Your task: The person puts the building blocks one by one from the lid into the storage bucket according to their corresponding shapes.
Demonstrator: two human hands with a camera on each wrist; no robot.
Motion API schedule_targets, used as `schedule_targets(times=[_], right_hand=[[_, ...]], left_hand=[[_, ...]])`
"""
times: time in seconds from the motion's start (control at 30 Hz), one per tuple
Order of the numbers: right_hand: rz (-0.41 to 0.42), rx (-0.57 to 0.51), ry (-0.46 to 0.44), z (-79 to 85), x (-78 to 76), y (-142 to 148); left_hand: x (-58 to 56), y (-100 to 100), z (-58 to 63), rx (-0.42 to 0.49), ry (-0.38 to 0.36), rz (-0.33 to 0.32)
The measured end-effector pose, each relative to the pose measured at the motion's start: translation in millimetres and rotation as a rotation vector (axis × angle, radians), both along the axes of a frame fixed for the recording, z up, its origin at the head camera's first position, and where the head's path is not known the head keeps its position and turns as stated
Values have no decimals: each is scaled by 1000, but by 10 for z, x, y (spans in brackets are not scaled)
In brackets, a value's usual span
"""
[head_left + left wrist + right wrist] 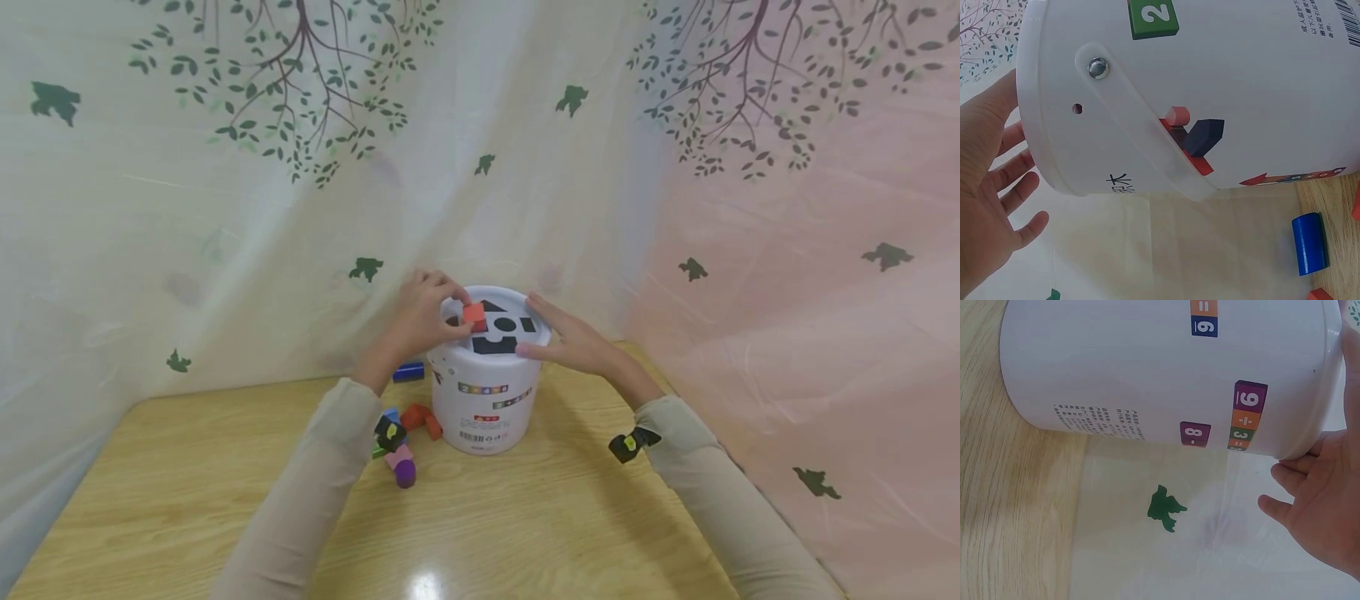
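A white bucket [487,429] stands upright on the table, its white lid [495,293] cut with several dark shaped holes. Over the lid's left part, my left hand [426,310] pinches a small red-orange block [474,315] between thumb and fingers. The block is at the lid's surface; whether it sits in a hole I cannot tell. My right hand [576,342] rests on the right side of the lid's rim, thumb and fingers spread. In the left wrist view the left hand [997,181] hides the block behind the bucket's rim. The right wrist view shows the right hand [1322,494] touching the rim.
Left of the bucket lie a blue block [408,372], red-orange blocks [420,417], a pink block [400,457] and a purple block [405,474]. The bucket's pale handle [1141,131] hangs on its side. A leaf-printed curtain [487,208] stands behind the wooden table [525,525].
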State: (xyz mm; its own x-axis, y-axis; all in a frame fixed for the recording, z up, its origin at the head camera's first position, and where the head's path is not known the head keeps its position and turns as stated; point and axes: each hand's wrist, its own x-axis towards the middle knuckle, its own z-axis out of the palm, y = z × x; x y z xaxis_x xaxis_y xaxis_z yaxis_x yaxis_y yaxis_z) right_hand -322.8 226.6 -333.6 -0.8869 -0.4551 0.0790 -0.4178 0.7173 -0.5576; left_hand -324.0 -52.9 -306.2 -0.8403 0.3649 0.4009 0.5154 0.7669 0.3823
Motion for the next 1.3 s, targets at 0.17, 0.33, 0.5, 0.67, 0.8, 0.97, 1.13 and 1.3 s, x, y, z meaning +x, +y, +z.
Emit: schedule_targets(times=[0.17,0.33,0.5,0.67,0.8,0.97,1.13,1.3], right_hand=[[9,-14,3,1,-4,-4],[3,-8,-1,-4,-6,-4],[5,-11,0,2,8,-7],[6,-18,-6,6,21,-14],[4,-23,-7,12,24,-13],[9,-22,-2,5,12,-11],[12,-17,3,4,19,-3],[10,-25,-4,10,21,-9]], left_hand=[[-2,-14,-9,34,4,-17],[2,-42,-25,56,18,-25],[6,-74,-49,89,10,-16],[27,-130,-58,124,7,-9],[47,-185,-63,147,-7,4],[53,-286,-105,166,-25,14],[44,-387,-172,192,-30,28],[43,-526,-241,195,5,27]])
